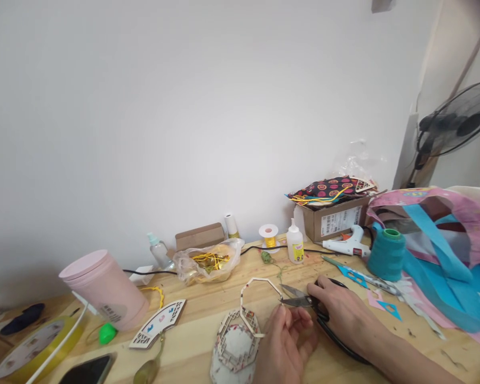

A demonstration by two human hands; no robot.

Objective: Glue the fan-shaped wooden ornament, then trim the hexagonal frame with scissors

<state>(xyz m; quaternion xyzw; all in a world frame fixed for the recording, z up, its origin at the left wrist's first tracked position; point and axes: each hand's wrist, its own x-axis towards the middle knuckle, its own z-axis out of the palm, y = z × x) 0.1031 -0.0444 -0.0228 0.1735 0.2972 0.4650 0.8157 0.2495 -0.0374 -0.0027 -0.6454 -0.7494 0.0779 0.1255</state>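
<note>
My right hand (pixel 338 301) is closed around black-handled scissors (pixel 300 300), whose blades are parted and point left. Just below the blade tips, my left hand (pixel 286 341) has its fingers pinched at the edge of a thin, pale octagonal frame (pixel 258 281). A thin green thread (pixel 280 273) runs from a small green bundle (pixel 266 257) down to the frame near the blades. Beside my left hand lies a latticed octagonal piece (pixel 226 341) with a floral-patterned rim. My left hand hides part of both octagons.
Behind my hands stand a glue bottle (pixel 295 245), a yellow thread spool (pixel 269 237) and a glue gun (pixel 350 244). Teal thread cone (pixel 387 256) and pink bag (pixel 464 218) are at right. On the left are a pink canister (pixel 108 290), fan-shaped piece (pixel 158 324) and phone (pixel 88 370).
</note>
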